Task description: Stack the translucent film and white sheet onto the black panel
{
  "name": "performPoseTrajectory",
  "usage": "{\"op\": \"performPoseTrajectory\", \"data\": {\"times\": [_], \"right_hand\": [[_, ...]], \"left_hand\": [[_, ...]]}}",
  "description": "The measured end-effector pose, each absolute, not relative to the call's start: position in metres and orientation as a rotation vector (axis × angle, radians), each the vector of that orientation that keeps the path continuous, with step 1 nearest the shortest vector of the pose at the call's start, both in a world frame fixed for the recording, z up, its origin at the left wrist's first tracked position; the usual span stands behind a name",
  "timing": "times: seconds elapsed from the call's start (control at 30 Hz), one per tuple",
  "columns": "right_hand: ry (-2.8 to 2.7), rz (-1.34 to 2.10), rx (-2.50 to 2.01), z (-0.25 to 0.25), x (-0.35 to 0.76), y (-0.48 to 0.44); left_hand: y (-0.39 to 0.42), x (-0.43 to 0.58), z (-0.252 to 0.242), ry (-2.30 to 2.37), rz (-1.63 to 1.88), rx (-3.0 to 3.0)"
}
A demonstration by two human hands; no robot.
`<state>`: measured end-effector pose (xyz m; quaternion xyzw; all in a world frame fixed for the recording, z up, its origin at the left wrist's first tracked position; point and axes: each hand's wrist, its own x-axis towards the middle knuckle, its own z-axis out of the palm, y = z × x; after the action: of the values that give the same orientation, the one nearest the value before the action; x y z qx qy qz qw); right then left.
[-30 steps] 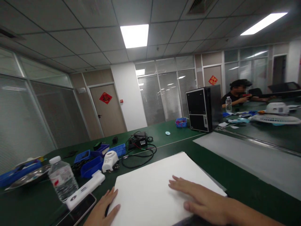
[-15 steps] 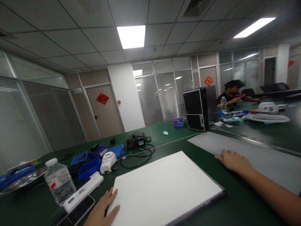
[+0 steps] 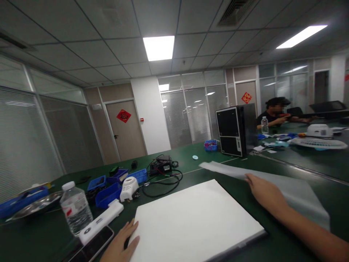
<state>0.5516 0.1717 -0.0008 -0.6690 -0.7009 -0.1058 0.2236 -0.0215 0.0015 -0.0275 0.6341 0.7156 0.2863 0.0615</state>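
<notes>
A large white sheet [image 3: 193, 220] lies in front of me on what looks like a dark-edged board or pad. My left hand [image 3: 121, 242] rests at its left edge, thumb and fingers apart, the thumb lying over the white surface. To the right, my right hand [image 3: 263, 191] pinches the near edge of a translucent sheet [image 3: 296, 194]. That sheet is partly raised off the table and bends, with its far left corner reaching toward the computer case. The pinching fingertips are partly hidden.
Left of the sheet stand a water bottle [image 3: 76, 209], a white device [image 3: 100, 222], a phone [image 3: 91, 245] and several blue bins [image 3: 109, 194]. A black adapter with cables [image 3: 163, 165] lies behind. A computer case [image 3: 231, 131] stands at the back; a person [image 3: 275, 112] sits beyond.
My right hand has closed on the translucent sheet and drawn it up and to the left, lifting it from lying flat. My left hand stays at the white sheet's edge. The view has shifted slightly.
</notes>
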Motion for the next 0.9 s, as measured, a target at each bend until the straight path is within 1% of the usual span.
{"op": "performPoseTrajectory", "data": {"times": [0.07, 0.17, 0.27, 0.37, 0.47, 0.53, 0.73, 0.9], "right_hand": [[-1.946, -0.304, -1.720, 0.006, 0.536, 0.162], [-2.035, -0.217, -1.362, 0.012, 0.507, 0.143], [-2.210, -0.024, -1.018, 0.014, 0.477, 0.119], [-2.472, 0.240, -0.809, 0.016, 0.454, 0.092], [-2.687, 0.497, -0.705, 0.020, 0.442, 0.072], [-2.724, 0.593, -0.704, 0.026, 0.440, 0.064], [-2.745, 0.722, -0.794, 0.049, 0.433, 0.049], [-2.736, 0.756, -0.507, 0.066, 0.422, 0.035]], "left_hand": [[0.000, -0.022, -0.028, 2.158, 0.869, 1.916], [-0.001, -0.022, -0.029, 2.151, 0.874, 1.912], [-0.001, -0.022, -0.030, 2.141, 0.886, 1.910], [-0.002, -0.022, -0.031, 2.128, 0.904, 1.915], [-0.002, -0.024, -0.033, 2.127, 0.914, 1.910], [-0.002, -0.025, -0.034, 2.126, 0.916, 1.911], [-0.001, -0.021, -0.031, 2.157, 0.887, 1.899], [-0.002, -0.019, -0.028, 2.183, 0.862, 1.897]]}}
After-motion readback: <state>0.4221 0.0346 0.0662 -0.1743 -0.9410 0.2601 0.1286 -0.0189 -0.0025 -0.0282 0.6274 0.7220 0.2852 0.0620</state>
